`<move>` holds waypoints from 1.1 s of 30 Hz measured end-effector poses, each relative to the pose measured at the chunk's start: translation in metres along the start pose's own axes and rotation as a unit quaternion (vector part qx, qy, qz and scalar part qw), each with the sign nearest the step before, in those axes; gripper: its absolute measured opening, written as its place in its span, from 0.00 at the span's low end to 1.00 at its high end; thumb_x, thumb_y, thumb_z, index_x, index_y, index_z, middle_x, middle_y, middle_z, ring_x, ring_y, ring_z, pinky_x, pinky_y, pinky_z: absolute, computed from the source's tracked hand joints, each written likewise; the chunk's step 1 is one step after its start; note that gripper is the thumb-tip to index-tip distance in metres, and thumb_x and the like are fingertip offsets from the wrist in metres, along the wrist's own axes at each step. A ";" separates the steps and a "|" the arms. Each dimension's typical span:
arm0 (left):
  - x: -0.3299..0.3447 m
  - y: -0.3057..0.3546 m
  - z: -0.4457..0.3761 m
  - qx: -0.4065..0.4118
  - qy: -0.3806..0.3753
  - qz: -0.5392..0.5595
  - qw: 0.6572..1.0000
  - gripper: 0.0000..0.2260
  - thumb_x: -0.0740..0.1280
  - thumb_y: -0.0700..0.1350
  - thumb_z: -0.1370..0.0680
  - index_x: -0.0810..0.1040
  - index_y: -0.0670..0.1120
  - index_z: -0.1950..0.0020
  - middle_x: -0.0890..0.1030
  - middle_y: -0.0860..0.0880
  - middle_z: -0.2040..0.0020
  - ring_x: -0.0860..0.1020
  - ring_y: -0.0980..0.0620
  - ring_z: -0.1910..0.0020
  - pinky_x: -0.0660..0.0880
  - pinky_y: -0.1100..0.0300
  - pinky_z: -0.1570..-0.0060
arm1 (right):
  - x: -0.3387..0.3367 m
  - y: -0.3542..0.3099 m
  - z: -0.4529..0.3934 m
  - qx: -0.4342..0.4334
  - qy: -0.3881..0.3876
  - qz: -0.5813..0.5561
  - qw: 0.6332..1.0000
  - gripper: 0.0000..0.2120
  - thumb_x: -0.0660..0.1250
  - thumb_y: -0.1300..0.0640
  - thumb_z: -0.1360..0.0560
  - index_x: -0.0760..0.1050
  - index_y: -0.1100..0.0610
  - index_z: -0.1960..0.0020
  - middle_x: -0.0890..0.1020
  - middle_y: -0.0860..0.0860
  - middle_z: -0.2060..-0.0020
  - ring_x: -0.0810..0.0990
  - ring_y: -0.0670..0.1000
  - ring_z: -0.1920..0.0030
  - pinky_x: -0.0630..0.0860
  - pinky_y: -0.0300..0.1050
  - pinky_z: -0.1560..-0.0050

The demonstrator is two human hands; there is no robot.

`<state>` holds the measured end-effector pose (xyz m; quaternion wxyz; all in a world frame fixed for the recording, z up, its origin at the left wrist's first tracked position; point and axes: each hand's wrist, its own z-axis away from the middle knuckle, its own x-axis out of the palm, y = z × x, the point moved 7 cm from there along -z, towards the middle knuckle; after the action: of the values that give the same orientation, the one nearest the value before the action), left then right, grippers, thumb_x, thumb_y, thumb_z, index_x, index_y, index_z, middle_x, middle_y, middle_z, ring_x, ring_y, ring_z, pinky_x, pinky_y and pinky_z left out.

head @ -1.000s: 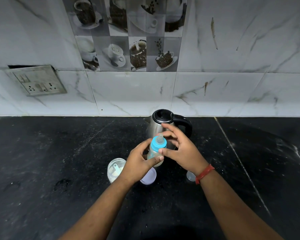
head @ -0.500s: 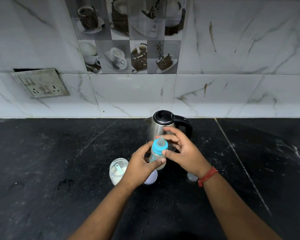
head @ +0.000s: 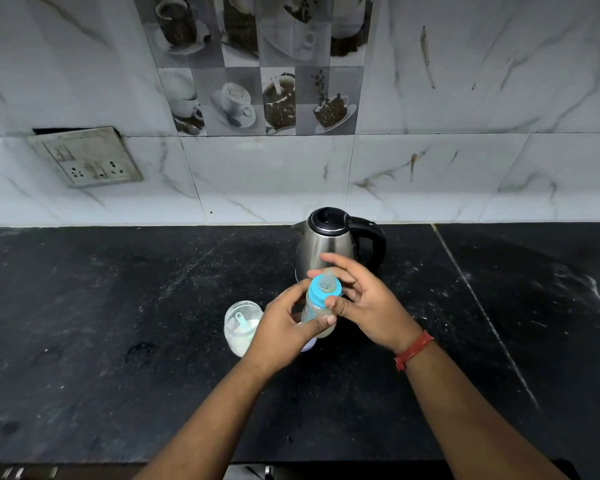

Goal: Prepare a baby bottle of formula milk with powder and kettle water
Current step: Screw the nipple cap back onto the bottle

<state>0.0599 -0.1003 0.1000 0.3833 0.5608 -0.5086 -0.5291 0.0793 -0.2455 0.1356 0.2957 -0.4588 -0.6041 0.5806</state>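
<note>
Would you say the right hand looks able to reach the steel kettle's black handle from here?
Probably yes: the right hand only touches the blue-capped baby bottle, and the steel kettle's black handle shows unobstructed just beyond it.

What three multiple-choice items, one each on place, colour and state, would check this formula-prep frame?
1. Where does the kettle stand?
A. beyond the hands, near the wall
B. at the near counter edge
C. left of the socket

2. What colour is the bottle's collar?
A. red
B. blue
C. black

3. How is the powder jar?
A. capped
B. tipped over
C. open, scoop inside

Key: 1 A, it stands behind the bottle; 2 B, blue ring under the teat; 3 C, the scoop shows in its open mouth.
</note>
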 end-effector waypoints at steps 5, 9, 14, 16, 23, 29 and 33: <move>0.003 0.009 0.007 0.017 0.012 -0.012 1.000 0.24 0.77 0.45 0.25 0.78 0.52 0.30 0.83 0.53 0.37 0.81 0.52 0.36 0.79 0.47 0.36 | 0.005 -0.008 0.009 -0.027 0.143 0.082 0.986 0.32 0.78 0.42 0.37 0.74 0.44 0.35 0.78 0.44 0.43 0.79 0.46 0.40 0.76 0.53 0.34; 0.007 0.013 0.013 0.020 0.008 -0.019 1.000 0.25 0.78 0.49 0.26 0.78 0.55 0.30 0.83 0.54 0.37 0.81 0.52 0.36 0.79 0.45 0.36 | 0.002 -0.005 0.015 -0.023 0.096 0.035 0.994 0.39 0.79 0.38 0.37 0.70 0.46 0.30 0.78 0.51 0.40 0.79 0.51 0.37 0.75 0.53 0.32; 0.009 0.015 0.020 0.018 -0.006 -0.025 1.000 0.26 0.78 0.56 0.28 0.77 0.62 0.31 0.82 0.56 0.36 0.80 0.50 0.35 0.80 0.42 0.37 | -0.007 -0.008 0.022 -0.019 -0.030 -0.032 0.999 0.32 0.72 0.60 0.25 0.64 0.60 0.24 0.79 0.58 0.33 0.76 0.58 0.30 0.70 0.62 0.28; 0.010 0.018 0.022 0.024 -0.001 -0.024 0.999 0.25 0.78 0.57 0.28 0.77 0.65 0.33 0.82 0.57 0.36 0.80 0.51 0.34 0.80 0.42 0.37 | -0.010 -0.008 0.021 -0.019 -0.008 -0.017 1.000 0.32 0.75 0.61 0.26 0.67 0.57 0.26 0.82 0.57 0.37 0.78 0.57 0.33 0.71 0.62 0.29; 0.012 0.022 0.030 0.035 0.026 -0.024 0.999 0.26 0.77 0.52 0.28 0.76 0.61 0.31 0.82 0.60 0.36 0.80 0.56 0.36 0.80 0.46 0.38 | 0.005 -0.009 0.031 -0.041 0.112 0.019 0.993 0.29 0.79 0.47 0.35 0.74 0.41 0.36 0.80 0.39 0.48 0.81 0.52 0.42 0.76 0.61 0.35; 0.017 0.024 0.036 -0.001 -0.077 0.016 0.997 0.25 0.78 0.53 0.29 0.78 0.60 0.32 0.84 0.55 0.36 0.80 0.54 0.35 0.76 0.50 0.32 | 0.004 -0.018 0.031 0.013 -0.081 -0.029 0.996 0.29 0.78 0.50 0.31 0.76 0.57 0.32 0.77 0.50 0.33 0.76 0.52 0.32 0.74 0.53 0.32; 0.026 0.028 0.042 -0.040 -0.149 0.108 0.982 0.25 0.76 0.49 0.28 0.78 0.50 0.31 0.85 0.53 0.39 0.82 0.54 0.38 0.77 0.59 0.40 | 0.009 -0.025 0.033 0.021 -0.157 -0.109 0.981 0.32 0.77 0.45 0.29 0.76 0.63 0.33 0.73 0.57 0.27 0.71 0.60 0.27 0.71 0.60 0.29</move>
<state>0.0123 -0.1269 0.1157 0.3799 0.4018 -0.5961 -0.5822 0.0411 -0.2492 0.1533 0.2683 -0.2876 -0.6771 0.6219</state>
